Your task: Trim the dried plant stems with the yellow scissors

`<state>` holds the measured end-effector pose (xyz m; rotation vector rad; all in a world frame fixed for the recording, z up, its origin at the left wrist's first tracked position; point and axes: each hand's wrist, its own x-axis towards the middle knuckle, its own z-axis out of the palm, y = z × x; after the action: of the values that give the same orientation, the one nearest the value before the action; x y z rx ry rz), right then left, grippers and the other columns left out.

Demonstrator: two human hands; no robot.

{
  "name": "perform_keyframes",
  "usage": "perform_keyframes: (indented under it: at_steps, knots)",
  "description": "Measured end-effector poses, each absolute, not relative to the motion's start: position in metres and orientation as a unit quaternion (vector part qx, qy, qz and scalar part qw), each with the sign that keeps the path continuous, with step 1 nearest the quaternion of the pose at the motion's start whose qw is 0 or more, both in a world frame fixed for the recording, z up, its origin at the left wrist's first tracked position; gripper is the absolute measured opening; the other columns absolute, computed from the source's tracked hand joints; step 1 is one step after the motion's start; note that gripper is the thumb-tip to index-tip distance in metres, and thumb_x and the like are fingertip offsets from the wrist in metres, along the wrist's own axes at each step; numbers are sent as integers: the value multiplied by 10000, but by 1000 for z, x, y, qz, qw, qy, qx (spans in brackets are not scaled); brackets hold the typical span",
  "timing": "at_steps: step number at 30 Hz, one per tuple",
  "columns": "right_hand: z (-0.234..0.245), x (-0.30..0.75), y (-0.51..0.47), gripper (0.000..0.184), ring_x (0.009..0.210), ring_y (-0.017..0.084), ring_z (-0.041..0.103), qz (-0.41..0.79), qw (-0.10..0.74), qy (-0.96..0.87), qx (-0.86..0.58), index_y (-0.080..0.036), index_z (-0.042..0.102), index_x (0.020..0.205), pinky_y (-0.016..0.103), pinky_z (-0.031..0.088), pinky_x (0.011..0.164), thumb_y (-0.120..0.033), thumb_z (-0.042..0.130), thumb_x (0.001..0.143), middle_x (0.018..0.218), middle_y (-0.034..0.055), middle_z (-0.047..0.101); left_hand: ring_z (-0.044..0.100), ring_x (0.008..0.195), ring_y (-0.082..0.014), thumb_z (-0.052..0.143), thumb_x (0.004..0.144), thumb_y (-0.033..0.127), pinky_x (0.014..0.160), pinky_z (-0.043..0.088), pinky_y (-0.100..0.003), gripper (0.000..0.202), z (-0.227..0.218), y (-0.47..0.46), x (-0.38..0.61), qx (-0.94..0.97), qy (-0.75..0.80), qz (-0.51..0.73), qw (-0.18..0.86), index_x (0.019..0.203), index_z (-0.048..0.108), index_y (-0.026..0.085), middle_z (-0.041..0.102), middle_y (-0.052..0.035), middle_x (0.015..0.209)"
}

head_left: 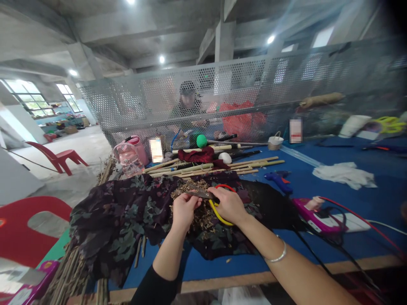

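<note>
My right hand [229, 205] is closed around scissors [202, 194] with red and yellow handles, their dark blades pointing left. Just at the blades, my left hand [185, 208] is pinched shut; whatever lies between its fingertips is too small to name. Both hands hover over a heap of dry brown scraps [203, 220], like bits of cut plant matter. That heap lies on a dark floral cloth [140, 207] spread across the blue table [203, 269].
Thin bamboo sticks [267, 163] lie behind the cloth. Dry stalks [68, 271] hang over the front left edge. To the right are a blue glue gun [280, 182], a pink power strip [318, 216] with cables and a white cloth [346, 174]. Someone sits behind the perforated metal screen [133, 101].
</note>
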<state>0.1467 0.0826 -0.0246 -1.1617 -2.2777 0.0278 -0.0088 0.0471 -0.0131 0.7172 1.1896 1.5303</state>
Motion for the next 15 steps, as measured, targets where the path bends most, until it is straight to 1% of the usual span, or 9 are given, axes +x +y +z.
perform_keyframes:
  at_steps: [7, 11, 15]
  knots:
    - [-28, 146, 83, 462, 835, 179, 618, 5, 264, -850, -456, -239, 563, 1117, 246, 455, 732, -78, 470, 695, 947, 35, 662, 567, 518, -76, 658, 582, 158, 559, 476, -187, 101, -13, 47, -11, 302, 503, 631, 507, 658, 630, 98, 643, -16, 583]
    - [-28, 147, 84, 473, 853, 181, 626, 14, 266, -849, -455, -228, 584, 1106, 253, 460, 745, -64, 453, 682, 979, 40, 670, 560, 513, -77, 654, 587, 185, 557, 472, -188, 90, -17, 48, -11, 318, 501, 625, 507, 625, 618, 110, 634, -9, 570]
    - [-30, 145, 85, 455, 842, 180, 630, 17, 269, -853, -447, -233, 592, 1108, 259, 461, 744, -79, 457, 702, 961, 34, 681, 561, 521, -89, 621, 625, 206, 558, 465, -197, 100, -20, 50, -14, 358, 526, 605, 478, 668, 636, 117, 638, -9, 583]
